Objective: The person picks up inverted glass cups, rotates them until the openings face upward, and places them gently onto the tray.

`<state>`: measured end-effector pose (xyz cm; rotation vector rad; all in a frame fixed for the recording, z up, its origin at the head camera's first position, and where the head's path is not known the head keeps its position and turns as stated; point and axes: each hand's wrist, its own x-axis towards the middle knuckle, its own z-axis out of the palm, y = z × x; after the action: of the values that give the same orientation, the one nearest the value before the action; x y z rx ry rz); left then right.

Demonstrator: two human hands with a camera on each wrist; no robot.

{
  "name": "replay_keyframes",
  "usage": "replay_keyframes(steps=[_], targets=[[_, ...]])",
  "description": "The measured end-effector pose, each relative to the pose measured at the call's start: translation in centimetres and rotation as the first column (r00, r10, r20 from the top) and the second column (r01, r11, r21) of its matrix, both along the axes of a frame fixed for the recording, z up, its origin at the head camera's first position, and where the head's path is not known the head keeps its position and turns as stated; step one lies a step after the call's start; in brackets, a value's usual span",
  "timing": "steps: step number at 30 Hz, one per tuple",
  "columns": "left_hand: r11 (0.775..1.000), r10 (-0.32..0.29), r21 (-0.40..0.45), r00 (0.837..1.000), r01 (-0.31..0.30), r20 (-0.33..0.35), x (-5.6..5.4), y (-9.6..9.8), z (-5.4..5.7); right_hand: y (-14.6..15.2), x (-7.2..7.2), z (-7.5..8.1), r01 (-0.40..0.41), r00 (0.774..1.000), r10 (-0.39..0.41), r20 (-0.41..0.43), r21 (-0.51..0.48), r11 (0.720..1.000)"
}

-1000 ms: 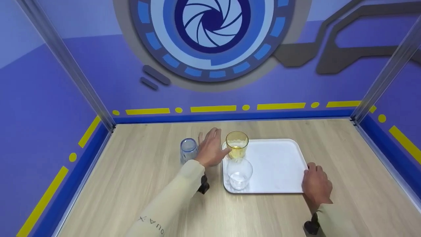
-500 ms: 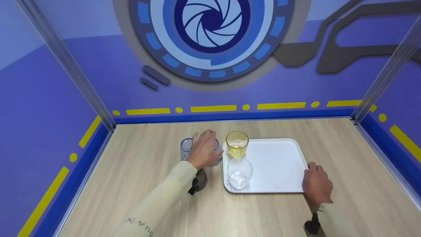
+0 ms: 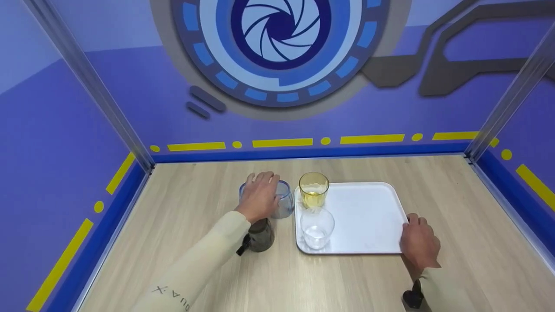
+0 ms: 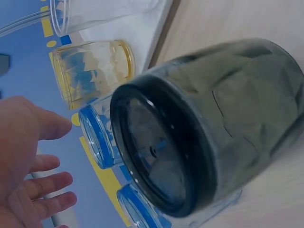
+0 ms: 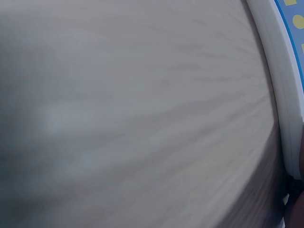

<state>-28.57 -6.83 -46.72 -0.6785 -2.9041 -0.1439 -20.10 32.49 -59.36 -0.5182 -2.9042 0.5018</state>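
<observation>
Glass tumblers number five, two on one white tray.

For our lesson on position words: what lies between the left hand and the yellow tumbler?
In the head view, a blue tumbler stands between them, left of the tray.

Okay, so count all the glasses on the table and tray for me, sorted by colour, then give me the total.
Blue glasses: 2
Dark grey glass: 1
Yellow glass: 1
Clear glass: 1
Total: 5
</observation>
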Motion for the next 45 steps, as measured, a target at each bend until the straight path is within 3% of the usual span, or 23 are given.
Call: replay_keyframes(steps=[9,20,24,27,31,33,35,38,45], targets=[[0.987,-0.055,-0.155,0.997,0.047,-0.053,0.3,-0.9,0.4,0.0,0.1,0.0,-0.008,1.0,0.008,-0.017,-0.01,1.0],[0.922,-0.141,-0.38,0.979,0.076,-0.147,0.7,-2.3,0.1,0.2,0.3,0.0,-0.034,0.998,0.033,-0.047,-0.02,0.999],[0.872,-0.172,-0.484,0.97,0.069,-0.171,0.7,-2.8,0.1,0.0,0.2,0.0,-0.025,0.999,0.024,-0.04,-0.018,1.0],[0.801,-0.207,-0.597,0.959,0.052,-0.194,0.7,-3.1,0.0,0.0,0.2,0.0,-0.027,0.999,0.026,-0.042,-0.02,0.999],[0.684,-0.264,-0.729,0.942,0.029,-0.209,0.5,-3.5,-0.2,0.1,0.1,-0.1,-0.029,0.999,0.028,-0.044,-0.024,0.999],[0.647,-0.278,-0.762,0.937,0.022,-0.209,0.4,-3.8,-0.4,0.1,0.1,-0.1,-0.031,0.999,0.03,-0.044,-0.023,0.999],[0.624,-0.286,-0.781,0.935,0.018,-0.208,0.2,-4.0,-0.6,0.2,0.1,-0.1,-0.034,0.999,0.033,-0.043,-0.024,0.999],[0.607,-0.294,-0.794,0.934,0.02,-0.201,0.1,-4.3,-0.9,0.2,0.1,-0.1,-0.037,0.999,0.035,-0.041,-0.028,0.999],[0.596,-0.334,-0.802,0.917,0.026,-0.218,-0.3,-4.9,-2.1,0.2,0.2,-0.1,-0.027,0.999,0.027,-0.019,-0.045,0.999]])
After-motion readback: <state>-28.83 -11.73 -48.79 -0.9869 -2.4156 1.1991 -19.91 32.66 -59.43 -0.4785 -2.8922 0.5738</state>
